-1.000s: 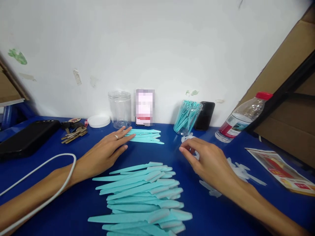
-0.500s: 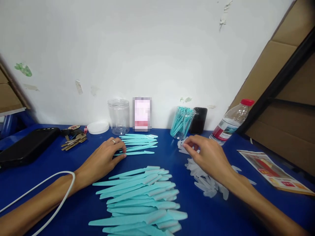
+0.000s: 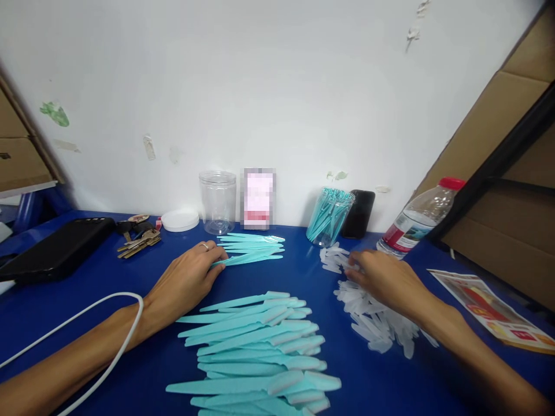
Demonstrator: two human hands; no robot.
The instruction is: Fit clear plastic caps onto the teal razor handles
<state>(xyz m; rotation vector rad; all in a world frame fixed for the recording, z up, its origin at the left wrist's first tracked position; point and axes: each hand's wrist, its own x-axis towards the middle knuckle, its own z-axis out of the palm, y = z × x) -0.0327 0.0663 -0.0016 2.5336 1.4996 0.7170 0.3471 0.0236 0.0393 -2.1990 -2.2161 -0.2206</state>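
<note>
My left hand [image 3: 193,271], a ring on one finger, rests at the left ends of a small row of turquoise eyebrow razors [image 3: 254,247]. Its thumb and fingers are closed on the nearest razor of that row. A larger heap of turquoise razors with pale covered tips [image 3: 260,341] lies closer to me. My right hand [image 3: 375,277] has its fingers curled down between a small group of translucent white blade caps [image 3: 333,257] and a bigger pile of them [image 3: 377,318]. Whatever its fingertips pinch is hidden.
Against the wall stand a clear jar [image 3: 217,202], a blurred-out upright card [image 3: 258,199], a jar packed with turquoise razors [image 3: 329,216] and a dark phone [image 3: 358,214]. A tilted bottle [image 3: 418,219], leaflet [image 3: 494,309], white lid [image 3: 180,220], keys [image 3: 141,242] and white cable [image 3: 104,297] surround the hands.
The razor at my left fingers has come up against the row, where it lay apart before. My right hand has moved rightward and slightly nearer, uncovering the small group of caps. The view has shifted slightly.
</note>
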